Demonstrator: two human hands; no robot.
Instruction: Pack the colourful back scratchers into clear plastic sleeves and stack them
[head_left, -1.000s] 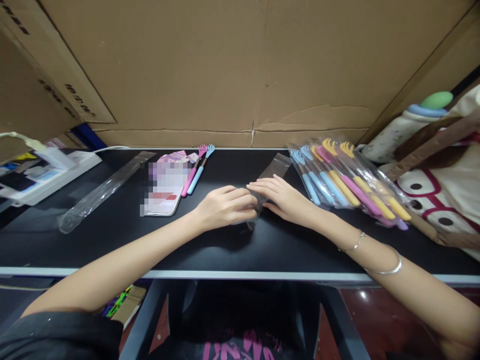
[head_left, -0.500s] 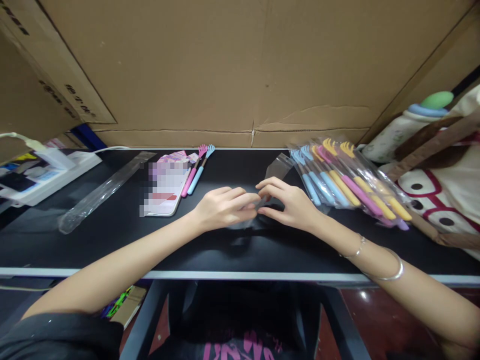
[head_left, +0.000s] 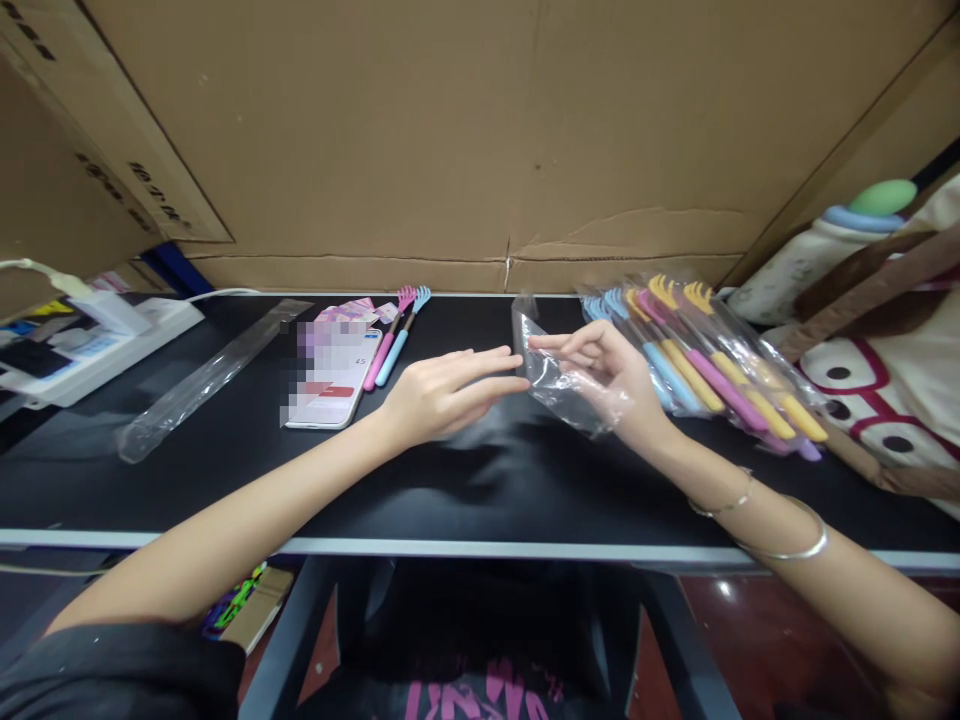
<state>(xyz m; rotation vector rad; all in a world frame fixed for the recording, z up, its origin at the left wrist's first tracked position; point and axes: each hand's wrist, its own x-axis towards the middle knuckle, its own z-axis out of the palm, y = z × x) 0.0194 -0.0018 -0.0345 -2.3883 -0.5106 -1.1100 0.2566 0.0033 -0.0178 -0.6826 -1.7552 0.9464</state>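
A clear plastic bag [head_left: 546, 378] is in my right hand [head_left: 611, 378], held above the black tabletop. The thumb is partly behind the film and the fingers are bent. My left hand [head_left: 454, 395] has its fingers stretched out flat, their tips at the bag's left edge; I cannot tell if they touch it. Right of my right hand lie several back scratchers [head_left: 720, 370] in clear sleeves, with blue, yellow and pink handles. Left of my left hand, a pink back scratcher [head_left: 383, 352] and a blue back scratcher [head_left: 395, 350] lie unwrapped side by side.
A phone [head_left: 337, 390] lies beside the unwrapped scratchers, and another clear sleeve [head_left: 210, 385] lies further left. A white power strip [head_left: 97, 350] is at the left end. A bottle [head_left: 821, 255] and a bag with eyes [head_left: 877, 400] stand at the right. Cardboard [head_left: 450, 140] walls the back.
My hands have moved apart. The left fingers have straightened, while my right hand has risen slightly and turned over with the plastic bag, which now shows more fully.
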